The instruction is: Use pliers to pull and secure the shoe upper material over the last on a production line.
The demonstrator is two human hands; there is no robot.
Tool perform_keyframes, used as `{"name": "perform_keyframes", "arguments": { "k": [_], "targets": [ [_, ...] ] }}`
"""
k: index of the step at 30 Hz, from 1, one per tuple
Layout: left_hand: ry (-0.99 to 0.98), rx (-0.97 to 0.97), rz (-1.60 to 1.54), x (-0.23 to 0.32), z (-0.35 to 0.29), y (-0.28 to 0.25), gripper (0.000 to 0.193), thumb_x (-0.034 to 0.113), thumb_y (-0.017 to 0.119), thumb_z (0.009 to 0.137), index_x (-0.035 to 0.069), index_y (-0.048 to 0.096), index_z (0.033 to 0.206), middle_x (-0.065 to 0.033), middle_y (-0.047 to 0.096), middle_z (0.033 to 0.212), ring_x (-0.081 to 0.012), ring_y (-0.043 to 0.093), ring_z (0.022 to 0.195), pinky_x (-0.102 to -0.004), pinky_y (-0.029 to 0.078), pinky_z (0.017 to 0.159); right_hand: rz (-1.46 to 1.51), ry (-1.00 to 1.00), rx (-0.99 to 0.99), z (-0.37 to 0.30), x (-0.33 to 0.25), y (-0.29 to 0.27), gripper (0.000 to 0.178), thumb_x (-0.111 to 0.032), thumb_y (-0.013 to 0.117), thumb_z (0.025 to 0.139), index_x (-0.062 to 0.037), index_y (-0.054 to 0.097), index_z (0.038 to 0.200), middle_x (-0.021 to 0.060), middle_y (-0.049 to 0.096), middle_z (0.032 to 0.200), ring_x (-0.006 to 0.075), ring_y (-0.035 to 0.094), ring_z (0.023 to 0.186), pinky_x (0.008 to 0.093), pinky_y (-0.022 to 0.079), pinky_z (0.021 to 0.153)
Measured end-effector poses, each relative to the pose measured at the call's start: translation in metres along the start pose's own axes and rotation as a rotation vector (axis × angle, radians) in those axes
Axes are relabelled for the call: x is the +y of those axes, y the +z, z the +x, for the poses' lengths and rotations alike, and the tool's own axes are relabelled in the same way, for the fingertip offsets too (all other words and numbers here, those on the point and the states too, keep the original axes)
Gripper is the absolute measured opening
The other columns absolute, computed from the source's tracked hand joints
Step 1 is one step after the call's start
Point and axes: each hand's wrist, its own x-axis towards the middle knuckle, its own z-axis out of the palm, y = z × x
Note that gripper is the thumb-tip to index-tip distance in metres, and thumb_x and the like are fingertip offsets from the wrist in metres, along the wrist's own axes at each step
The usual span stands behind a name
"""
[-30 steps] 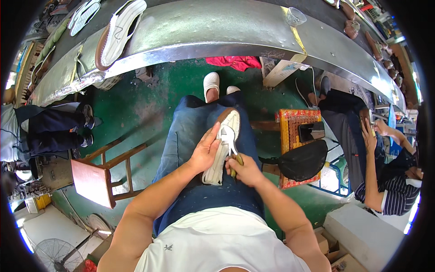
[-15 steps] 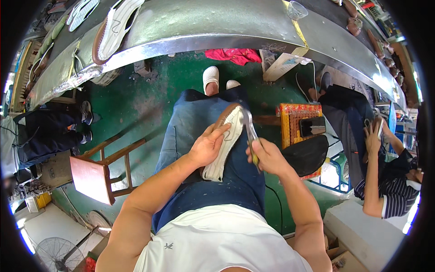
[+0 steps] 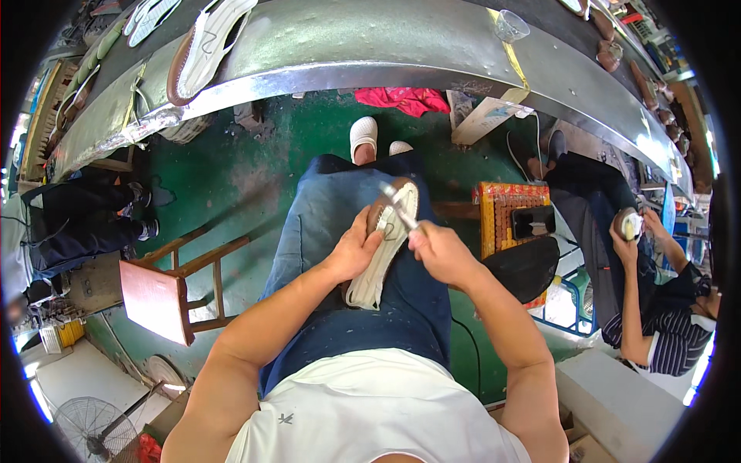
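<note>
desk (image 3: 370,45): grey metal | left, by front edge: white-brown shoe (image 3: 197,63) | right: clear cup (image 3: 511,28), yellow tape (image 3: 512,62) | far right: brown shoes (image 3: 609,55), probably; small

Open gap between shoe (image 3: 380,262) and bench (image 3: 347,46); wooden stool (image 3: 157,301) blocks left side, black bag (image 3: 521,270) right.

I see one shoe (image 3: 375,268) lying bottom side up on the lap (image 3: 297,239). Its toe points far and a little to the right, and its heel is near. The bottom is creamy white with a dark wiggly line on it, and brown shows around the toe. I also see a silvery tool (image 3: 403,210) slanting over the toe end, its head far and left. The tool is blurry, so I can't tell if it touches the shoe.
</note>
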Motion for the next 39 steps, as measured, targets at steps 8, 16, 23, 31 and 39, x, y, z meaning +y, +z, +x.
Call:
{"name": "perform_keyframes", "arguments": {
  "k": [8, 16, 23, 31, 39],
  "targets": [
    [-0.114, -0.072, -0.092, 0.011, 0.001, -0.006, 0.064, 0.021, 0.058, 0.103, -0.003, 0.029, 0.155, -0.0189, 0.053, 0.143, -0.024, 0.05, 0.134, -0.0348, 0.039, 0.113, -0.248, -0.039, -0.016, -0.019, -0.006, 0.009, 0.044, -0.038, 0.044, 0.107, 0.0013, 0.061, 0.097, 0.0265, 0.068, 0.09, 0.0493, 0.064, 0.089, 0.0562, 0.05, 0.078],
    [-0.177, -0.326, -0.462, 0.011, 0.023, -0.036, 0.067, 0.016, 0.071, 0.096, 0.006, 0.037, 0.153, -0.0103, 0.058, 0.137, -0.0187, 0.055, 0.126, -0.0366, 0.045, 0.109, 0.018, 0.345, -0.388, -0.061, -0.011, -0.02, 0.031, -0.025, 0.062, 0.098, 0.004, 0.063, 0.109, 0.026, 0.069, 0.094, 0.0441, 0.067, 0.093, 0.0503, 0.052, 0.084],
    [-0.349, -0.502, -0.557, 0.011, 0.031, -0.041, 0.073, 0.021, 0.077, 0.091, 0.015, 0.038, 0.153, -0.0052, 0.061, 0.132, -0.0193, 0.062, 0.117, -0.0429, 0.055, 0.093, -0.415, -0.225, -0.132, -0.061, -0.029, 0.013, 0.046, -0.02, 0.064, 0.095, 0.0101, 0.057, 0.129, 0.0243, 0.066, 0.116, 0.0412, 0.066, 0.103, 0.0449, 0.052, 0.095],
    [-0.356, -0.493, -0.576, 0.007, 0.026, -0.038, 0.068, 0.023, 0.078, 0.091, 0.013, 0.043, 0.149, -0.0043, 0.063, 0.13, -0.0172, 0.062, 0.115, -0.0407, 0.055, 0.092, -0.432, -0.097, -0.232, -0.058, -0.049, 0.017, 0.029, -0.017, 0.067, 0.091, 0.002, 0.063, 0.113, 0.0213, 0.067, 0.104, 0.0341, 0.069, 0.096, 0.0436, 0.055, 0.083],
    [-0.34, -0.417, -0.676, -0.005, 0.028, -0.043, 0.056, 0.017, 0.072, 0.094, 0.01, 0.047, 0.143, -0.0081, 0.067, 0.121, -0.022, 0.067, 0.111, -0.0453, 0.058, 0.087, -0.533, -0.085, -0.192, -0.04, -0.015, 0.044, 0.026, -0.017, 0.07, 0.088, -0.0015, 0.061, 0.106, 0.0158, 0.066, 0.089, 0.0348, 0.069, 0.084, 0.046, 0.056, 0.072]
  ]
}}
